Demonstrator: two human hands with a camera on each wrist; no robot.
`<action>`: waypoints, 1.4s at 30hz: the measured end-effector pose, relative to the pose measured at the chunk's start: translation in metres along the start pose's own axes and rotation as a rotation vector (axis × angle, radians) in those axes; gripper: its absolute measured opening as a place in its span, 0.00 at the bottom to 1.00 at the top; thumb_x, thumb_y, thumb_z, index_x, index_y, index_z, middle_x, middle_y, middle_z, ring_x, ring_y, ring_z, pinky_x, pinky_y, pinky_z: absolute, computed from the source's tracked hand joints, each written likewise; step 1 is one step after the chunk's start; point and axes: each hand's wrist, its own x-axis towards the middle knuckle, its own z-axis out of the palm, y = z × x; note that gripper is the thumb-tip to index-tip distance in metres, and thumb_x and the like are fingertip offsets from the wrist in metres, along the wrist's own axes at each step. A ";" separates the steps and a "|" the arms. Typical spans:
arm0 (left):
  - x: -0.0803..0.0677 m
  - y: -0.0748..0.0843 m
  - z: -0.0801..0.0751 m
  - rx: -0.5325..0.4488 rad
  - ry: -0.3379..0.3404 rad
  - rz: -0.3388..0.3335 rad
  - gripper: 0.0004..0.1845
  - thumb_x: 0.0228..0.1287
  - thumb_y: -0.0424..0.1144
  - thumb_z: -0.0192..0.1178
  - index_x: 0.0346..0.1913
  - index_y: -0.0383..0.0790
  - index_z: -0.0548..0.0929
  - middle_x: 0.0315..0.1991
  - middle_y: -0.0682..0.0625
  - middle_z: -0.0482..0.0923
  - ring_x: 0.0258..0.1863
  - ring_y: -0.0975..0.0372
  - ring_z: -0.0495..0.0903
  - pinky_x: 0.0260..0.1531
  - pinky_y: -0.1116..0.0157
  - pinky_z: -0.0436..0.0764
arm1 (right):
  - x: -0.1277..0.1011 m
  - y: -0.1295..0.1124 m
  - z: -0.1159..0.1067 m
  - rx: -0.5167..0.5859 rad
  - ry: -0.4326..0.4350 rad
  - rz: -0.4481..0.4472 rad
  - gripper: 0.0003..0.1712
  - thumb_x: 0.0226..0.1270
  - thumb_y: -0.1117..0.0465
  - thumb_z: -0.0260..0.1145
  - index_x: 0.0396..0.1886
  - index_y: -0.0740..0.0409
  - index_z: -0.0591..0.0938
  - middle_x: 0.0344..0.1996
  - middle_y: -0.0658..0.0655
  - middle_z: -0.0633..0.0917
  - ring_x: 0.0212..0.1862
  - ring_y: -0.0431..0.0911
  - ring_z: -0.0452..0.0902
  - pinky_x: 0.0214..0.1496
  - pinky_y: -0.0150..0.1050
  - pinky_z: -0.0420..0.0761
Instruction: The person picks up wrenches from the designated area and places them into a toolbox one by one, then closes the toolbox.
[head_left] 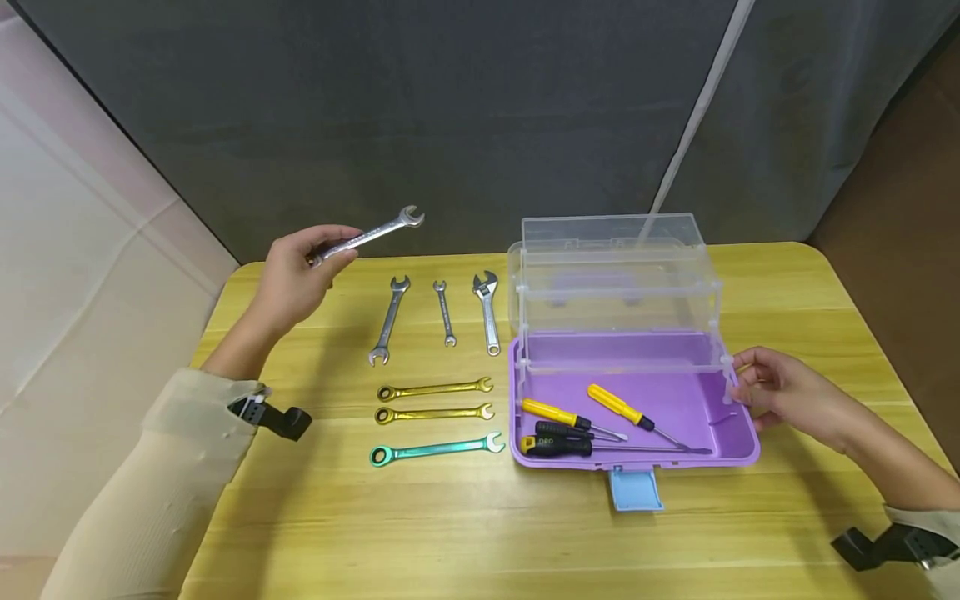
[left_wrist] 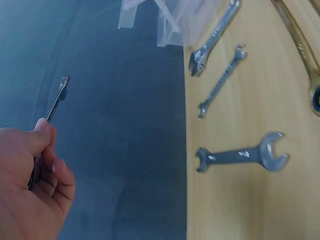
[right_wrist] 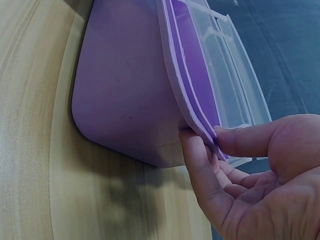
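Observation:
My left hand (head_left: 296,275) pinches a silver open-end wrench (head_left: 375,233) between thumb and fingers, raised above the table's back left. In the left wrist view only part of that wrench (left_wrist: 58,99) shows past the fingertips; the palm hides the rest. With thumb and index finger my right hand (right_wrist: 250,175) pinches the right rim of a purple toolbox (right_wrist: 125,75). Its clear lid and trays (head_left: 618,292) stand raised at the back. Inside the box lie yellow-handled screwdrivers (head_left: 555,412) and a black-handled screwdriver (head_left: 558,446).
Left of the box lie a double-ended wrench (head_left: 389,321), a small wrench (head_left: 445,312), an adjustable wrench (head_left: 489,312), two gold wrenches (head_left: 435,389) and a green wrench (head_left: 438,450). A blue latch (head_left: 635,490) hangs at the box's front. A grey curtain (head_left: 375,100) stands behind the table.

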 end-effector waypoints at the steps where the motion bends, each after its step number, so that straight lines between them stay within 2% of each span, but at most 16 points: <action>1: 0.002 0.002 0.001 -0.006 -0.005 0.005 0.14 0.75 0.37 0.60 0.59 0.38 0.84 0.37 0.46 0.76 0.25 0.60 0.69 0.22 0.71 0.69 | 0.000 0.000 0.000 0.003 0.001 -0.001 0.20 0.76 0.70 0.57 0.60 0.76 0.64 0.38 0.59 0.78 0.36 0.45 0.80 0.35 0.43 0.86; 6: 0.015 0.015 0.007 -0.026 -0.033 0.024 0.14 0.75 0.36 0.60 0.58 0.37 0.84 0.36 0.46 0.76 0.25 0.60 0.69 0.23 0.71 0.70 | 0.001 0.000 0.000 0.016 -0.005 -0.007 0.20 0.76 0.70 0.58 0.60 0.76 0.64 0.38 0.59 0.78 0.36 0.45 0.80 0.35 0.44 0.86; 13: 0.032 0.038 0.018 -0.037 -0.083 0.008 0.14 0.75 0.39 0.60 0.59 0.40 0.84 0.38 0.46 0.75 0.30 0.56 0.68 0.27 0.68 0.68 | 0.002 0.000 0.001 0.014 -0.003 -0.007 0.20 0.76 0.70 0.58 0.60 0.76 0.64 0.39 0.60 0.79 0.36 0.45 0.81 0.35 0.44 0.86; 25: 0.065 0.072 0.057 -0.142 -0.165 0.067 0.14 0.74 0.35 0.61 0.59 0.38 0.84 0.46 0.46 0.80 0.37 0.58 0.69 0.36 0.66 0.69 | 0.002 0.000 0.002 0.012 -0.006 -0.008 0.20 0.76 0.70 0.57 0.60 0.76 0.64 0.39 0.60 0.78 0.36 0.45 0.80 0.35 0.44 0.86; 32: 0.080 0.087 0.076 -0.195 -0.198 0.091 0.14 0.73 0.35 0.62 0.58 0.39 0.85 0.36 0.47 0.75 0.25 0.59 0.66 0.26 0.67 0.68 | 0.001 0.000 0.001 0.017 -0.013 -0.004 0.20 0.76 0.71 0.57 0.60 0.76 0.64 0.39 0.60 0.78 0.36 0.45 0.80 0.35 0.44 0.86; 37: 0.091 0.096 0.091 -0.225 -0.243 0.093 0.14 0.73 0.35 0.62 0.57 0.38 0.85 0.36 0.48 0.76 0.24 0.61 0.66 0.25 0.67 0.68 | 0.002 0.000 0.000 0.019 -0.018 -0.007 0.20 0.76 0.71 0.57 0.60 0.76 0.63 0.39 0.60 0.78 0.36 0.45 0.80 0.35 0.44 0.86; 42: 0.102 0.108 0.110 -0.237 -0.297 0.137 0.14 0.73 0.34 0.61 0.57 0.37 0.85 0.39 0.46 0.80 0.23 0.62 0.67 0.26 0.68 0.69 | 0.000 0.000 -0.001 0.017 -0.014 -0.009 0.19 0.76 0.71 0.57 0.60 0.76 0.63 0.39 0.60 0.78 0.36 0.45 0.80 0.34 0.44 0.86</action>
